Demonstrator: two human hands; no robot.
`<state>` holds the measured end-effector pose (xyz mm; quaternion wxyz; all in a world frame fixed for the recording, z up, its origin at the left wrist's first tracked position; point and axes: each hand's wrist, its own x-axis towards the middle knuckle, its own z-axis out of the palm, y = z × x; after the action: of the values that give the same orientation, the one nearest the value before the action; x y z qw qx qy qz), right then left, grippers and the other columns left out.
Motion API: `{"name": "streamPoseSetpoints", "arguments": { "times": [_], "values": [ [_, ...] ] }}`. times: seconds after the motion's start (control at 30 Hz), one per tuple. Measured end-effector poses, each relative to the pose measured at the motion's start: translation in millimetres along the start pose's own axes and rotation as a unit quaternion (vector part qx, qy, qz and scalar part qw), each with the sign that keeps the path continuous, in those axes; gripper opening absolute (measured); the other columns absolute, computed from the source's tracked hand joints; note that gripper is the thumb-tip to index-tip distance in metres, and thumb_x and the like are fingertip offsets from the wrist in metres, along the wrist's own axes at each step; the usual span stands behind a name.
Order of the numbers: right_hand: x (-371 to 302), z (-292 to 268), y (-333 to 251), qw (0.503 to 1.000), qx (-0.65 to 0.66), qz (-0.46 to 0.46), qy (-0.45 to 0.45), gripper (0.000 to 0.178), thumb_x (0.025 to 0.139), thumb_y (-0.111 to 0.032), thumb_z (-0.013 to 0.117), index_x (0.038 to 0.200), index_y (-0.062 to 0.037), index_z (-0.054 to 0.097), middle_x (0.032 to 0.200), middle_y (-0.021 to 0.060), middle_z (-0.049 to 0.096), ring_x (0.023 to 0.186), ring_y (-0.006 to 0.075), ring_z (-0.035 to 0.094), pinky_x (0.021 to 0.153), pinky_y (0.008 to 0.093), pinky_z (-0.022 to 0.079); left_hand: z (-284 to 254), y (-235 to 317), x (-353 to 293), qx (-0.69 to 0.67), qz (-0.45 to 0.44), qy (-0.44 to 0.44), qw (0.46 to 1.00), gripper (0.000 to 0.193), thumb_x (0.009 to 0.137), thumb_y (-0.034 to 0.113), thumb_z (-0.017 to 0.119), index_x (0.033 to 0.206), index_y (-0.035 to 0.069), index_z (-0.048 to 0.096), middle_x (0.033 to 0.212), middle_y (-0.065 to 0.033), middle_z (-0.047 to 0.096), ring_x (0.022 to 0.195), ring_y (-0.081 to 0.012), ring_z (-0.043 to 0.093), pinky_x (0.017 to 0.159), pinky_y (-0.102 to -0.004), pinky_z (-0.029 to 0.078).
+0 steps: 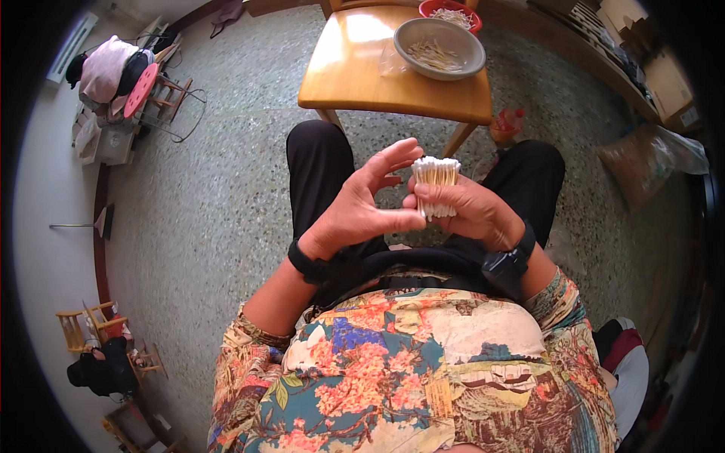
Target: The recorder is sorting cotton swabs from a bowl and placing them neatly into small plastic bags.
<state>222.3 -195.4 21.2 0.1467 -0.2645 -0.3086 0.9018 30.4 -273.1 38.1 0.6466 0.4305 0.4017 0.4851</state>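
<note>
A bundle of cotton swabs stands upright in my right hand, white tips at top and bottom, with the thumb across its front. To its left my left hand is open, its thumb and fingers spread apart and curved toward the bundle. The left thumb tip comes close to the bundle's lower end; I cannot tell whether it touches. On the wooden chair in front of me sits a grey bowl with loose swabs in it. Behind that bowl is a red basket holding more swabs.
A clear plastic bag lies beside the bowl on the chair. Under the chair's right side is a red-and-clear plastic bag. A large filled plastic sack and cardboard boxes are at right. Stools with clothes stand at far left.
</note>
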Motion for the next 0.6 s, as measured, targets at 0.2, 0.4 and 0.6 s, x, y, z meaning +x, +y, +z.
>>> {"name": "streamPoseSetpoints", "arguments": {
  "times": [0.2,0.4,0.6],
  "values": [
    [4,3,0,1.000,0.019,0.007,-0.012,0.028,0.089,-0.016,0.068,0.113,-0.0044,0.059,0.096,0.0078,0.067,0.089,0.0180,0.066,0.081,0.0323,0.055,3,-4,9,0.398,0.211,-0.016,0.893,0.103,0.061,0.019,0.089,0.147,0.006,0.032,0.141,-0.0131,0.047,0.132,-0.0264,0.044,0.110,-0.0387,0.034],
    [3,1,9,1.000,0.009,0.003,-0.029,0.025,0.090,-0.017,0.068,0.110,-0.0044,0.061,0.095,0.0071,0.067,0.087,0.0174,0.066,0.078,0.0316,0.054,1,-17,11,0.442,0.240,0.004,0.864,0.095,0.060,0.014,0.086,0.142,0.005,0.038,0.132,-0.0183,0.051,0.124,-0.0350,0.049,0.105,-0.0403,0.040],
    [-1,8,11,0.999,-0.011,-0.010,-0.029,0.023,0.091,-0.015,0.066,0.110,-0.0027,0.061,0.095,0.0075,0.067,0.088,0.0175,0.065,0.077,0.0315,0.054,11,-10,11,0.419,0.252,0.016,0.872,0.090,0.062,0.011,0.087,0.140,0.004,0.042,0.134,-0.0163,0.051,0.124,-0.0303,0.051,0.104,-0.0373,0.042]
  ]
}}
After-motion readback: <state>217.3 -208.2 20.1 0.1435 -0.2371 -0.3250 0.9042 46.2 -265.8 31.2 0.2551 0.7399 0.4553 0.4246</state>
